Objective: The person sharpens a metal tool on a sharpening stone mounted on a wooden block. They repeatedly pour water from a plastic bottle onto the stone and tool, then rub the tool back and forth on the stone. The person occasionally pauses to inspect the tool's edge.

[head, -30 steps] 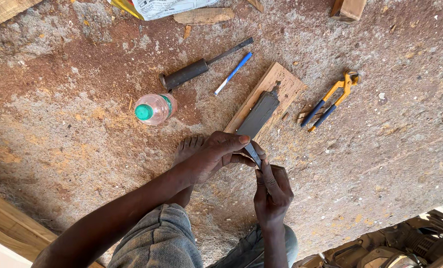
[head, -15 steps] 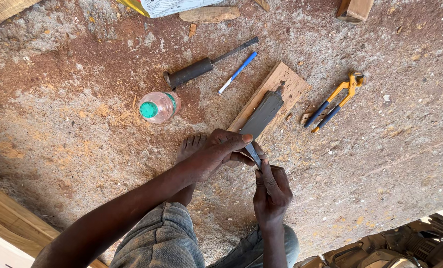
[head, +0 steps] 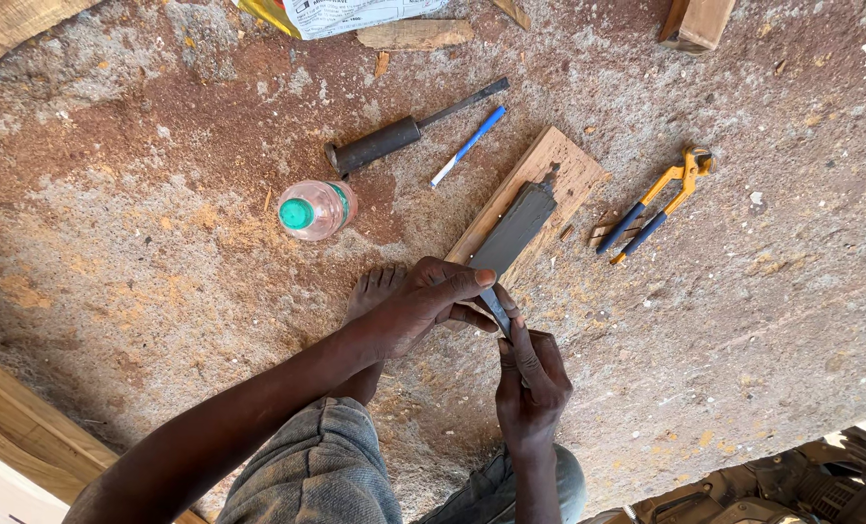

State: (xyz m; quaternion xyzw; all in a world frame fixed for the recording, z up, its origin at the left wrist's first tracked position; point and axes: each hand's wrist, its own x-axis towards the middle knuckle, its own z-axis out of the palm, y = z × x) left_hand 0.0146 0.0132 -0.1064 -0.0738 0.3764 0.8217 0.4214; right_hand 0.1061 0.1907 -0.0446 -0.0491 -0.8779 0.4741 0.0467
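Note:
A dark grey sharpening stone (head: 516,227) lies on a narrow wooden board (head: 567,163) on the rough ground. At the stone's near end is a small metal blade (head: 497,311), gripped by both hands. My left hand (head: 421,303) reaches in from the lower left, its fingers pressed over the blade. Just below it, my right hand (head: 532,384) is closed around the blade's lower part. My bare foot (head: 378,287) rests on the ground under my left hand.
A clear plastic bottle with a green cap (head: 314,210) stands left of the board. Beyond it lie a dark cylindrical-handled tool (head: 406,128) and a blue pen (head: 468,146). Yellow-and-blue-handled pliers (head: 656,204) lie to the right. Wood offcuts (head: 697,21) and a printed bag (head: 355,12) are at the top.
Both hands stay on the blade at the stone's near end. The view has drifted slightly, so the objects sit a little further right in the frame.

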